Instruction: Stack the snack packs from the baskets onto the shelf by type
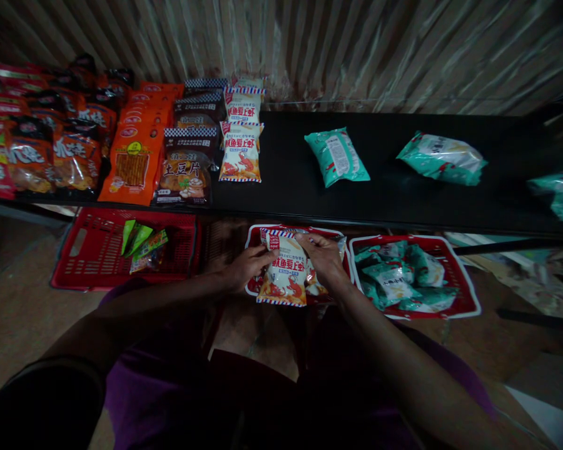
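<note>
A white and orange snack bag (285, 269) with red lettering is held over a red basket with a white rim (248, 244). My left hand (252, 265) grips its left side near the top, thumb on the front. At its upper right edge, my right hand (323, 255) has the bag pinched. More bags lie in that basket, partly hidden behind the held one. On the black shelf just beyond, matching white snack bags (241, 153) stand in a short row.
Brown potato-chip bags (187, 165), orange packets (132, 156) and other snacks fill the shelf's left. Several teal bags (338, 156) lie along its right. A basket of teal bags (394, 281) sits at right; a red basket (89, 250) with green packets (141, 240) at left.
</note>
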{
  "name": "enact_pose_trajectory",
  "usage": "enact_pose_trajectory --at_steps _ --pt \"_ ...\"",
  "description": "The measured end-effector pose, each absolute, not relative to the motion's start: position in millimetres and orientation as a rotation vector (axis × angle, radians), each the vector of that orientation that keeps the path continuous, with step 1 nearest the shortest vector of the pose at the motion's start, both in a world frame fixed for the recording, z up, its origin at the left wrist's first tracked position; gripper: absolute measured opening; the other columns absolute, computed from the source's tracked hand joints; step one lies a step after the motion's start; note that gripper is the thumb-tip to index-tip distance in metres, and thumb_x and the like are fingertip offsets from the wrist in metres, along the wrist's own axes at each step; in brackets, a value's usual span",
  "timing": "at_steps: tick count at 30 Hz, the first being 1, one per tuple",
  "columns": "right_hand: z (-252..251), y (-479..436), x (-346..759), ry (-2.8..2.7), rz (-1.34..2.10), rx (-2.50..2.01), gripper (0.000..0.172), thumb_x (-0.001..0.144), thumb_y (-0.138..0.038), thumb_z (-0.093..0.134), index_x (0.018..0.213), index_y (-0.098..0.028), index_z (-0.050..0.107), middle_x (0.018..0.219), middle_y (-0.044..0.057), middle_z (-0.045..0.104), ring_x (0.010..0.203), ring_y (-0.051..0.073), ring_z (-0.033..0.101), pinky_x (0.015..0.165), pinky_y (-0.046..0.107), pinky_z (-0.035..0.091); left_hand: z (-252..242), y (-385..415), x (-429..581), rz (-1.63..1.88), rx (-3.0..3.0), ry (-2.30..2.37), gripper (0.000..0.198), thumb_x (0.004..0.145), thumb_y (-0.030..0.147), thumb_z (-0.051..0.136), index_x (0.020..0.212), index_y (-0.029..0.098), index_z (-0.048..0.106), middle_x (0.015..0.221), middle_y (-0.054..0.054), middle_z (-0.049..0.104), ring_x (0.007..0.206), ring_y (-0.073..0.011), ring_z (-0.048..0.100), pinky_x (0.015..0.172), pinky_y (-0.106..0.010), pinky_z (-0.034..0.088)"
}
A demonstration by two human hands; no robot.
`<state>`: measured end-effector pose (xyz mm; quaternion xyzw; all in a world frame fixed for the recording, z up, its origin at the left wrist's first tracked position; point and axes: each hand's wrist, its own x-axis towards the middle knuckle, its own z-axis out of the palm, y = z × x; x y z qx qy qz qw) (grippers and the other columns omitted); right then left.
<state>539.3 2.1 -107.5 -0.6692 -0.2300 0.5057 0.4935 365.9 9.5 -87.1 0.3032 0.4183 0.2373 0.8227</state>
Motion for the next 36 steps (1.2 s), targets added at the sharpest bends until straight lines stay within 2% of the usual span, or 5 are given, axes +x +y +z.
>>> enact_pose_trajectory --at_steps 6,14,20,28,36 --pt "-100 -2 538 -0.588 1.273 -1.586 0.047 0.048 -0.056 0.080 0.074 -0.019 0.068 0.061 -0.001 0.069 0.049 0.015 0.059 0.048 0.027 0.047 -94 5 364 0.581 0.799 0.937 0.042 0.066 0.049 0.073 0.087 0.013 0.066 0.076 -0.005 0.067 0.063 -0.0126 0.059 0.061 -0.025 0.048" --pt "-70 -18 537 -0.659 1.551 -1.416 0.047 0.069 -0.061 0.065 0.100 -0.026 0.063 0.092 0.003 0.073 0.084 0.022 0.068 0.071 0.033 0.055 -77 25 370 0.851 0.868 0.998 0.036 0.071 0.043 0.070 0.091 0.013 0.065 0.079 -0.004 0.068 0.066 -0.0132 0.061 0.062 -0.025 0.050" --pt "-58 -29 528 -0.639 1.627 -1.236 0.048 0.060 -0.043 0.080 0.104 -0.030 0.062 0.103 0.001 0.070 0.087 0.021 0.067 0.070 0.030 0.056 -65 39 381 0.988 0.874 0.937 0.032 0.074 0.041 0.068 0.089 0.014 0.063 0.082 -0.005 0.069 0.071 -0.0139 0.062 0.069 -0.027 0.050" --pt "-59 -24 528 -0.553 1.514 -1.248 0.043 0.056 -0.034 0.083 0.095 -0.027 0.065 0.093 -0.001 0.072 0.080 0.020 0.067 0.067 0.030 0.055 -58 47 393 0.999 0.833 0.922 0.036 0.073 0.045 0.068 0.086 0.013 0.062 0.077 -0.005 0.067 0.067 -0.0129 0.060 0.064 -0.026 0.049" --pt "-54 -21 530 -0.486 1.391 -1.180 0.043 0.058 -0.031 0.081 0.097 -0.027 0.064 0.090 -0.002 0.072 0.080 0.019 0.067 0.072 0.033 0.055 -55 31 397 0.919 0.856 0.800 0.037 0.070 0.033 0.073 0.099 0.012 0.062 0.096 -0.009 0.069 0.088 -0.0191 0.064 0.082 -0.033 0.049"
